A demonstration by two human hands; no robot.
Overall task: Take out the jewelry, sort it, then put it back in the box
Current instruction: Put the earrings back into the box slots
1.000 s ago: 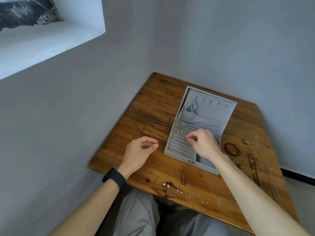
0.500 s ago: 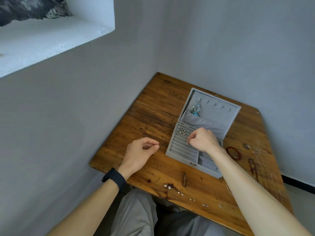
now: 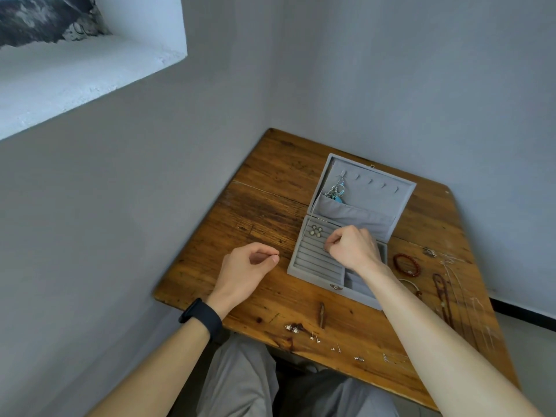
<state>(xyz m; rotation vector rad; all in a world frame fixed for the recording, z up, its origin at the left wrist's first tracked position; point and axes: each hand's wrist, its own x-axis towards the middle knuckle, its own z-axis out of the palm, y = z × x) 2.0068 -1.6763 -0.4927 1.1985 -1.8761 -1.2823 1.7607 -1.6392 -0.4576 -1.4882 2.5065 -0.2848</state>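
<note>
**Status: put-back phase, early; most of the jewelry is outside the box**

Done, as far as I can see:
- Jewelry box (image 3: 313, 261) sits open on the wooden table (image 3: 264, 206), lid (image 3: 382, 197) tipped back toward the wall.
- Flower earrings (image 3: 316, 230) are seated in the ring rows at the box's far-left corner.
- A silver-and-turquoise cluster (image 3: 337, 191) hangs from the leftmost lid hook into the lid pocket.

Left to do:
- Right of the box: red bead bracelet (image 3: 406, 264), dark bead strand (image 3: 442, 296), thin chains (image 3: 460, 284), and a bangle (image 3: 410, 284) partly hidden behind the right forearm.
- Near side of the box, along the table edge: a line of small studs (image 3: 315, 337), laid out in pairs, so the sorting looks finished.
- My estimate is well under half is back in.

Hands:
- Right hand (image 3: 352, 248) is over the box's ring rows, knuckles up and fingers curled. The fingertips are pinched on a small piece (image 3: 325, 250) right at the row surface. It's too small to identify, but it looks like it's being seated in a slot just nearer than the flower earrings.
- Left hand (image 3: 243, 269) is just left of the box, low over the table, with a dark band (image 3: 201, 319) on the wrist. Thumb and forefinger tips are closed together and the other fingers are curled. I can't tell whether anything is between them; it could be the mate of the piece going in.
</note>
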